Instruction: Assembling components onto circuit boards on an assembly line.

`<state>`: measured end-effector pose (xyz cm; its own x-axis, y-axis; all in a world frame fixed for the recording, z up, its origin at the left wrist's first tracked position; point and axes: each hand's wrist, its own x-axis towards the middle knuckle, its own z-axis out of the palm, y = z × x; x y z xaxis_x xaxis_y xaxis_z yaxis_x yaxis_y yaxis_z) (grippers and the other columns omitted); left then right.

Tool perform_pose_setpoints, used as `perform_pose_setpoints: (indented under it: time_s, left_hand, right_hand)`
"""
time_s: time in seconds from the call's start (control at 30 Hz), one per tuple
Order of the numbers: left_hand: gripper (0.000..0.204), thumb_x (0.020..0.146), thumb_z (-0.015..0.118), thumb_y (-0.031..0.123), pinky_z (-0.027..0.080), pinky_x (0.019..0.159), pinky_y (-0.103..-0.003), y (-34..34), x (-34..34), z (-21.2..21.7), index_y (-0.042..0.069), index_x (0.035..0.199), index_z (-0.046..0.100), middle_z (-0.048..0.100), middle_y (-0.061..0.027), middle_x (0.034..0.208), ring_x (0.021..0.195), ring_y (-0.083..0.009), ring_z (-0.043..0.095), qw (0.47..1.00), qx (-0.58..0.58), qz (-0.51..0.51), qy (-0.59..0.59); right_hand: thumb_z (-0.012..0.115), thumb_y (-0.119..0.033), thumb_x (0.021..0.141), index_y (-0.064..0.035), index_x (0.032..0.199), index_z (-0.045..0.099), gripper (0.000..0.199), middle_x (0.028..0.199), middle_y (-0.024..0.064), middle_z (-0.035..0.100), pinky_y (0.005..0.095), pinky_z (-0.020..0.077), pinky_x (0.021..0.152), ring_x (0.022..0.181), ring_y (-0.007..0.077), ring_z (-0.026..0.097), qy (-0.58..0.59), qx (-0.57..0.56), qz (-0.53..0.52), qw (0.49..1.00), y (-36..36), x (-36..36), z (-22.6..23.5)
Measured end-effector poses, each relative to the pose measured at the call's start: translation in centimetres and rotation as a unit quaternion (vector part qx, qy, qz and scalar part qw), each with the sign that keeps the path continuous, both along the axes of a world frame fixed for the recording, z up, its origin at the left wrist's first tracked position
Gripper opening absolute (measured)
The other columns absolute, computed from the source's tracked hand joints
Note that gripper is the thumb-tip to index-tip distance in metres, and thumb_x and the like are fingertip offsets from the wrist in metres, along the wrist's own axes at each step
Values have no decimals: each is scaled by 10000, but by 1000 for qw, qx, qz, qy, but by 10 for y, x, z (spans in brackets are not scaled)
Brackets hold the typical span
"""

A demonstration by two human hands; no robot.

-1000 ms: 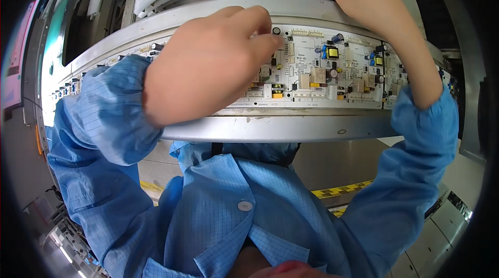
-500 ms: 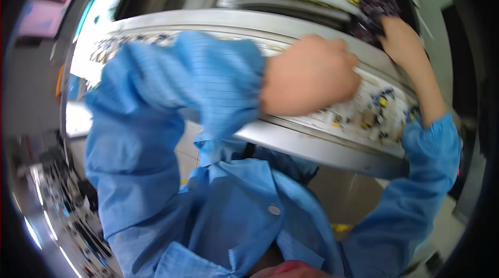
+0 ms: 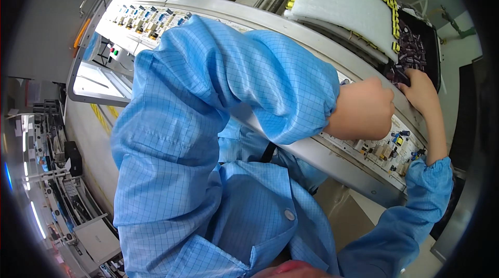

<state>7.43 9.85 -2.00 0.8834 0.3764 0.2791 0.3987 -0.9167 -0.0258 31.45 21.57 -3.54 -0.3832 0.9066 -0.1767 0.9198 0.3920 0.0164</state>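
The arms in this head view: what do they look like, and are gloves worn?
They are a person's: the left sleeve and right sleeve are loose, blue, finely gridded with darker lines and gathered at the ends. The left hand and right hand show no gloves.

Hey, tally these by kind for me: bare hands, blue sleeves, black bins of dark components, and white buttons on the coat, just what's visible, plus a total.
Hands: 2 (left hand, right hand)
Blue sleeves: 2 (left sleeve, right sleeve)
Black bin: 1
White button: 1
Total: 6
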Motion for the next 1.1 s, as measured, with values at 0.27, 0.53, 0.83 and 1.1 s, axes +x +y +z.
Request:
perform_pose_setpoints:
  time_s: [0.27, 0.53, 0.83, 1.1]
  left_hand:
    - [106, 753, 651, 161, 476, 688, -342, 3, 8, -1, 94, 825, 690, 645, -37, 841, 874, -213, 602, 999, 6, 3, 43]
    - [219, 782, 656, 130, 498, 796, -358, 17, -12, 4, 111, 1000, 668, 636, -40, 933, 943, -247, 593, 999, -23, 2, -34]
    - [344, 791, 681, 91, 500, 768, -428, 23, -12, -1, 67, 1130, 632, 621, -133, 847, 865, -323, 605, 990, -104, -3, -91]
    - [412, 783, 651, 46, 488, 736, -431, 19, -11, 1, 73, 1192, 611, 606, -135, 833, 863, -329, 605, 992, -106, 9, -64]
  right_hand:
    - [592, -186, 850, -3, 1111, 667, 328, 1037, 208, 694, 423, 510, 883, 979, 350, 671, 128, 133, -72, 980, -32, -8, 20]
    - [587, -240, 938, -69, 1099, 686, 255, 947, 43, 673, 195, 322, 404, 433, 13, 404, 512, -102, -186, 833, -106, -9, 60]
    - [562, -139, 987, -67, 1144, 653, 195, 928, 5, 636, 220, 431, 758, 827, 87, 544, 417, 5, -122, 901, -159, -20, 56]
    - [642, -71, 919, -71, 1078, 651, 160, 844, -14, 603, 213, 426, 671, 731, 55, 522, 478, -204, -202, 830, -173, -21, 59]
